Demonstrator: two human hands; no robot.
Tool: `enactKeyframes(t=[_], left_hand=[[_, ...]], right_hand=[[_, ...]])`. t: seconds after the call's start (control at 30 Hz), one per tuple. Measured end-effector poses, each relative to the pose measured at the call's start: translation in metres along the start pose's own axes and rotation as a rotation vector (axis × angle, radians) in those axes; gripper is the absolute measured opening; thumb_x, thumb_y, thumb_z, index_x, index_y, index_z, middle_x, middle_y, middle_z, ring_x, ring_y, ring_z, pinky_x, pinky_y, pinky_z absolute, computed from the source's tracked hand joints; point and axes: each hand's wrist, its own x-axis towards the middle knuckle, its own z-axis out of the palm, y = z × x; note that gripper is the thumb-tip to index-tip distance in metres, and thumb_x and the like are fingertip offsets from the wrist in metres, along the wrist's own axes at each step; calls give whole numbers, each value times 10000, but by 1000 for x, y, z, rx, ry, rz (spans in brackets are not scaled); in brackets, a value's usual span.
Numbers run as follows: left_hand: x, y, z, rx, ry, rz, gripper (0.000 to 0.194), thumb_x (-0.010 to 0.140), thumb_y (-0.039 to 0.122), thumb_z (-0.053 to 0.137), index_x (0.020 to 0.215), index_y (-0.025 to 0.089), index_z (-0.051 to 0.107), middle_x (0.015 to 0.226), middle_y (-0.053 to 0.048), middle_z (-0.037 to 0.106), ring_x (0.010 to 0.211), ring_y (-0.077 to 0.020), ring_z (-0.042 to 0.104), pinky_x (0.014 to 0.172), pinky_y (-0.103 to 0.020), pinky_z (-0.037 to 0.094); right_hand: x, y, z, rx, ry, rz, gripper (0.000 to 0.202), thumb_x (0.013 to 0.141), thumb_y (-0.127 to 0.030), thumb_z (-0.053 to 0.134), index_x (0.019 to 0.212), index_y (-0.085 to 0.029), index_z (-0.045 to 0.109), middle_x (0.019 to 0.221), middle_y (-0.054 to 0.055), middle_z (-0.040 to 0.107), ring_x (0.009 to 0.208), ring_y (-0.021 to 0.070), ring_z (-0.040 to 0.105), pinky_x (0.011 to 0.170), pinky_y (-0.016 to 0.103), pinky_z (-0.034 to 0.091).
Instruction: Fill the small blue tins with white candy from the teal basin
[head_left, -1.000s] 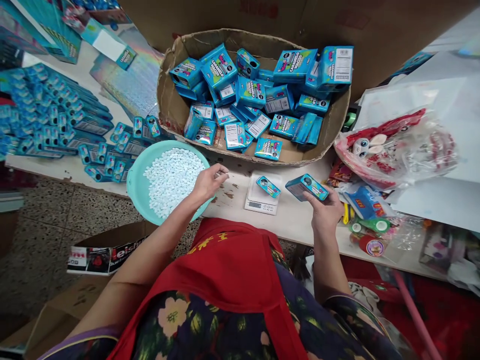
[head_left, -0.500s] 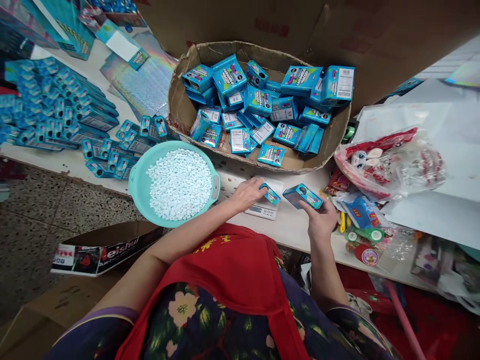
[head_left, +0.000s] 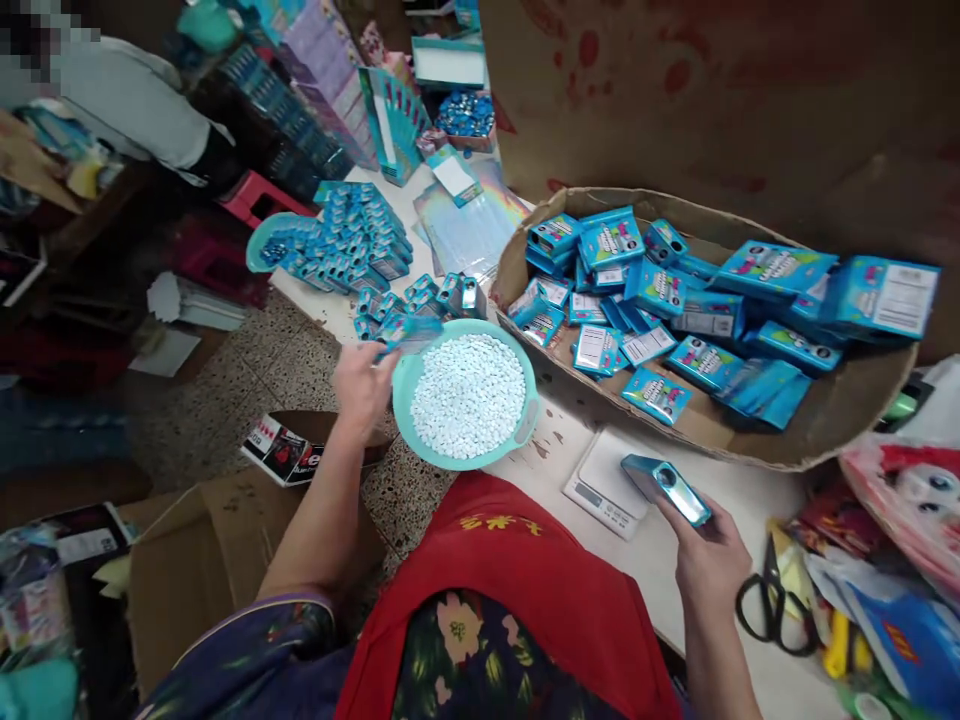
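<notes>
My left hand is closed on a small blue candy box, smeared by motion, beside the left rim of a turquoise bowl. White candies fill much of that bowl. In front of me on the right, my right hand grips another blue candy box, with a round hole showing in its narrow face. That box hangs at the right edge of a white scale. Rows of blue boxes stand on the table left of the bowl's far side, close to my left hand.
A cut-down carton holding many blue boxes lies behind the scale. Black-handled scissors and plastic bags lie at the right. Shiny sheets rest behind the bowl. A person in a light top is at the far left.
My left hand has gone from the scale to the left, past the bowl, carrying its box. My view has turned left. The right hand still holds its box near the scale, tilted differently.
</notes>
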Motion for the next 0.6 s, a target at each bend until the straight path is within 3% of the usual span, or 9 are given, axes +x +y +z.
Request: enactKeyframes(t=[0.07, 0.13, 0.23, 0.37, 0.43, 0.6], left_hand=[[3, -51, -5, 167, -29, -157, 194, 807, 365, 628, 826, 189, 706, 800, -62, 567, 790, -229, 565, 732, -336, 433], [-2, -90, 2, 239, -104, -243, 201, 791, 346, 631, 804, 162, 711, 727, -68, 545, 763, -247, 562, 706, -343, 426], [-13, -120, 34, 214, -194, -275, 146, 745, 285, 658, 752, 149, 710, 676, -75, 564, 749, -250, 574, 690, -328, 431], [-19, -124, 90, 129, -247, -297, 183, 799, 264, 594, 871, 158, 725, 835, -100, 653, 852, -243, 618, 745, -299, 453], [-18, -122, 104, 89, -249, -311, 250, 835, 248, 551, 1006, 162, 710, 953, -108, 665, 913, -237, 628, 789, -295, 460], [-23, -104, 88, 84, -166, -327, 408, 894, 181, 438, 1280, 173, 570, 1206, -131, 588, 1082, -246, 589, 910, -327, 448]], right_hand=[[1, -4, 4, -33, -3, -3, 681, 469, -439, 891, 1057, -157, 696, 911, 30, 691, 833, 215, 630, 843, 381, 515], [3, -7, 8, -45, -14, -8, 698, 462, -453, 891, 1066, -163, 696, 907, 24, 686, 813, 205, 621, 828, 372, 510], [4, -17, 17, -94, -49, -21, 704, 467, -468, 887, 1077, -171, 697, 906, 19, 682, 797, 200, 614, 801, 360, 509], [1, -34, 28, -184, -89, -70, 693, 476, -471, 884, 1073, -171, 703, 885, 16, 682, 782, 200, 609, 773, 348, 511], [0, -38, 31, -182, -101, -112, 687, 481, -468, 882, 1072, -168, 702, 870, 13, 681, 761, 195, 605, 756, 344, 514], [-3, -41, 34, -189, -126, -176, 670, 494, -446, 880, 1071, -155, 700, 822, 10, 676, 727, 195, 597, 724, 349, 519]])
